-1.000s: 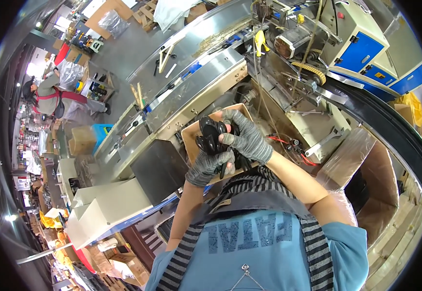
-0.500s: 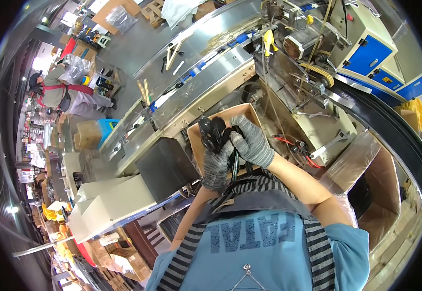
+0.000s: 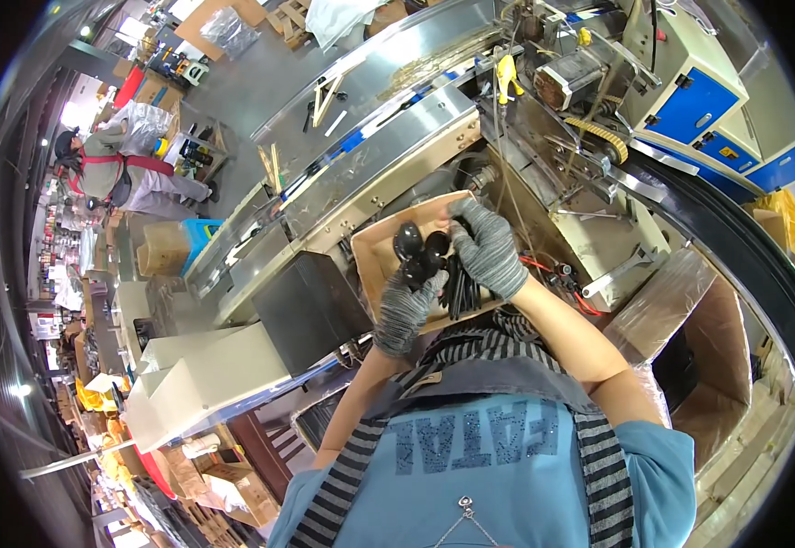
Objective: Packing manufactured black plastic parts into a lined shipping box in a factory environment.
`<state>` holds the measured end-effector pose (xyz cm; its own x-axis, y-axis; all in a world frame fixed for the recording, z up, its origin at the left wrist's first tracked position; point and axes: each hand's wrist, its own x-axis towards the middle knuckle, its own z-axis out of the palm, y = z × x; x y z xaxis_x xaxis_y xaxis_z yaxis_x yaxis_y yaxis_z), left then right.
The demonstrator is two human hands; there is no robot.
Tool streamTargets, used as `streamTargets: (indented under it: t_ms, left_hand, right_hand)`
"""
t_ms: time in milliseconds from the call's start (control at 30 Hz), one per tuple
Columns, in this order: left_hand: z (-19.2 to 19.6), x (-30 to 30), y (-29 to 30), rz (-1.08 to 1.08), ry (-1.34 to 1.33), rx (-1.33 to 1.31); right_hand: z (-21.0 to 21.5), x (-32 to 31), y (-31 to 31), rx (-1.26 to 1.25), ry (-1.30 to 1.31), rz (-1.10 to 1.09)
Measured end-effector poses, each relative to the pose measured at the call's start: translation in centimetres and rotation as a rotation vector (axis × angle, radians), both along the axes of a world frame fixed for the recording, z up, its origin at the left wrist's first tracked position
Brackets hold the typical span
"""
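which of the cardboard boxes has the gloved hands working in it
The small shallow cardboard box right below the steel conveyor. Both the left hand and right hand hold black spoons over it; the big box at right is untouched.

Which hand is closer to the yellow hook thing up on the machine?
Right. The right hand, in a grey knit glove, is just below the yellow hook; the left hand sits lower, further away.
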<state>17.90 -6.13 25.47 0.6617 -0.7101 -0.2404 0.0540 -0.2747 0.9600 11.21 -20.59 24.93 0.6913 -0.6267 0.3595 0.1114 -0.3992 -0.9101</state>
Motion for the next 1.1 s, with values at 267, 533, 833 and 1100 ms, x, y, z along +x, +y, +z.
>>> streamTargets:
  t_ms: [267,533,833,1100]
  left_hand:
    - [3.4,0.0,0.3,-0.141,0.334,0.032]
    - [2.0,0.2,-0.2,-0.146,0.036,0.040]
    - [-0.7,0.8,1.9,-0.230,0.083,-0.198]
    - [-0.8,0.5,0.2,0.005,0.229,-0.084]
  right_hand:
    - [1.1,-0.8,1.4,0.187,-0.056,0.216]
    - [1.6,-0.7,1.0,0.463,0.117,0.314]
    - [2.7,-2.2,0.8,0.116,0.121,0.524]
    - [1.7,-0.9,0.7,0.361,-0.072,0.073]
